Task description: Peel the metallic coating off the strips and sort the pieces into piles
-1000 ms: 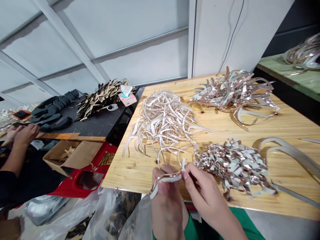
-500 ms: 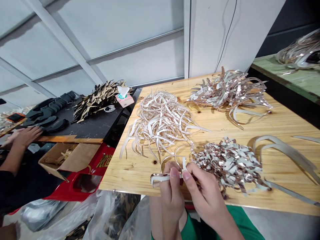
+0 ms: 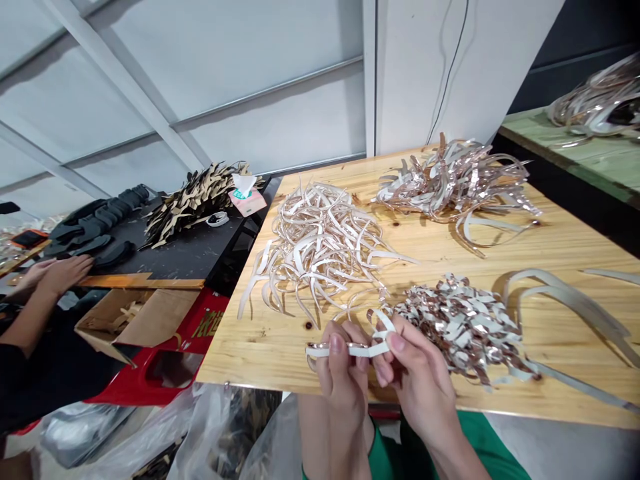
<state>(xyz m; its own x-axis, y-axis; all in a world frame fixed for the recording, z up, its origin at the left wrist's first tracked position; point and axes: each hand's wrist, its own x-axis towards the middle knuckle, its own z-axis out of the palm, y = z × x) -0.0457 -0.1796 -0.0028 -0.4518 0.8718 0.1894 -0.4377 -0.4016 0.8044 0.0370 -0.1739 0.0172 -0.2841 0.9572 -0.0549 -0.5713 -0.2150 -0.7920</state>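
Observation:
Both my hands hold one thin pale strip (image 3: pixel 350 349) with a rose-gold shiny side, over the near edge of the wooden table (image 3: pixel 250 347). My left hand (image 3: pixel 345 380) pinches the strip near its middle. My right hand (image 3: pixel 415 380) pinches the strip's right end, which curls into a small loop (image 3: pixel 383 323). Just right of my hands lies a heap of short shiny cut pieces (image 3: pixel 460 323). Beyond my hands sits a pile of long pale strips (image 3: pixel 320 243).
Another tangle of rose-gold strips (image 3: pixel 455 180) lies at the table's far side, and long grey strips (image 3: pixel 565 300) at the right. A black table (image 3: pixel 200 250) to the left holds tan pieces, dark soles and a tissue pack. Another person's hands (image 3: pixel 55 273) rest there. A cardboard box (image 3: pixel 135 320) stands below.
The strip has been straightened out level between my hands, and my right hand has bent its right end into a small loop. The other person's hands shifted slightly.

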